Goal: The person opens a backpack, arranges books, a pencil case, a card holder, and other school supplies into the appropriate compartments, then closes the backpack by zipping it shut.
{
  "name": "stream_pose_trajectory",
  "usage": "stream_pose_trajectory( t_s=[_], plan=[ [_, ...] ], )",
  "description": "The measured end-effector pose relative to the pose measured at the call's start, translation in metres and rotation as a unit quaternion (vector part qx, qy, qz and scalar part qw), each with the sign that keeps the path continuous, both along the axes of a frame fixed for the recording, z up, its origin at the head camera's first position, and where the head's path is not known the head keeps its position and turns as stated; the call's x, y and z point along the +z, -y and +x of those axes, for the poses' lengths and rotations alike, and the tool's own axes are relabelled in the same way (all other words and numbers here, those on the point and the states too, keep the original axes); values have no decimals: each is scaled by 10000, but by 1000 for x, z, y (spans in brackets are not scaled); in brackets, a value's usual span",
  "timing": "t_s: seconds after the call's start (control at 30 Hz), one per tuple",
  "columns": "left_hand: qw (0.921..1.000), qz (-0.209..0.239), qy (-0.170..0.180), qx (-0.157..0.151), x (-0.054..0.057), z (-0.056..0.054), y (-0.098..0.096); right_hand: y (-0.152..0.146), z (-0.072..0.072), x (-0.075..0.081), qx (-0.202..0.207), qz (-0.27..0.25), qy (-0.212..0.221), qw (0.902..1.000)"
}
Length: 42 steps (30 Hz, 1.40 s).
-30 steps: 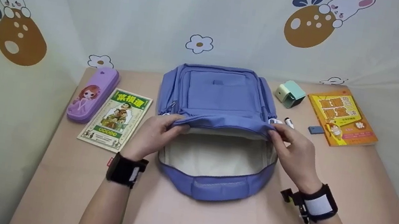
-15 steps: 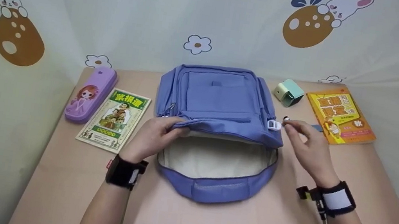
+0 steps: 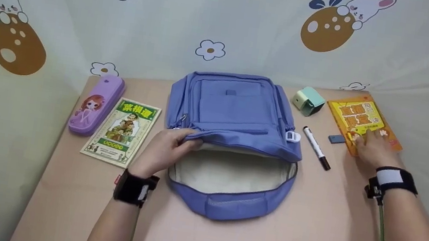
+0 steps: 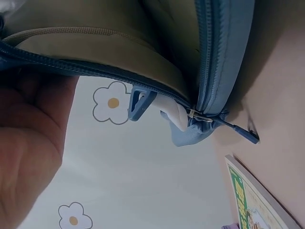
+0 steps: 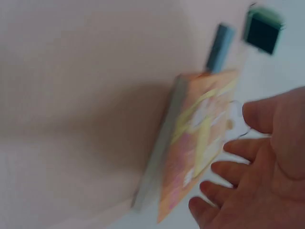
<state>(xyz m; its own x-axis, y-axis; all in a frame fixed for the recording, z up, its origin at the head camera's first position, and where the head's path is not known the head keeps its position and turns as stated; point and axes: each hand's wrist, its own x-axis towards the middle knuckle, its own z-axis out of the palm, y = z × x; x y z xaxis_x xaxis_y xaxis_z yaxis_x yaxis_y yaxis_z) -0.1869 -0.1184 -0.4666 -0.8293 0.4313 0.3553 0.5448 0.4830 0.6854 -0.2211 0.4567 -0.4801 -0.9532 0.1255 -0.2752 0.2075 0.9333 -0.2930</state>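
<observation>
A blue backpack (image 3: 234,102) lies on the table with its main compartment unzipped, showing a pale lining. My left hand (image 3: 165,149) pinches the edge of its opening at the left corner; in the left wrist view that hand (image 4: 33,143) grips the zippered rim from below. Over at the right, my right hand (image 3: 378,149) reaches above an orange book (image 3: 356,112), overlapping its lower part. The right wrist view has the right hand (image 5: 252,167) with fingers spread and extended beside the book's cover (image 5: 200,138), nothing between them.
A marker (image 3: 316,147), a blue eraser-like block (image 3: 337,139) and a mint-green box-shaped item (image 3: 309,101) lie right of the backpack. To its left are a green-and-cream book (image 3: 121,132) and a purple pencil case (image 3: 97,105). A patterned cloth (image 3: 253,28) hangs behind the table.
My right hand has let go of the backpack's rim and moved right, past the marker, to the orange book. My left hand keeps its hold on the rim.
</observation>
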Motion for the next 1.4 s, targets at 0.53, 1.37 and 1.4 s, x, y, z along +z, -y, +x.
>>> stream_pose_trajectory(
  t_s=[0.53, 1.37, 1.4],
  plan=[
    [9993, 192, 179, 249, 3, 0, -4, 6, 24, -22, -262, -151, 450, 9985],
    [9987, 286, 197, 361, -2, 4, -4, 39, 88, -25, 186, 911, -217, 9954],
    [9988, 286, 199, 355, -2, 4, -5, 38, 89, -24, 196, 901, -215, 9955]
  ],
)
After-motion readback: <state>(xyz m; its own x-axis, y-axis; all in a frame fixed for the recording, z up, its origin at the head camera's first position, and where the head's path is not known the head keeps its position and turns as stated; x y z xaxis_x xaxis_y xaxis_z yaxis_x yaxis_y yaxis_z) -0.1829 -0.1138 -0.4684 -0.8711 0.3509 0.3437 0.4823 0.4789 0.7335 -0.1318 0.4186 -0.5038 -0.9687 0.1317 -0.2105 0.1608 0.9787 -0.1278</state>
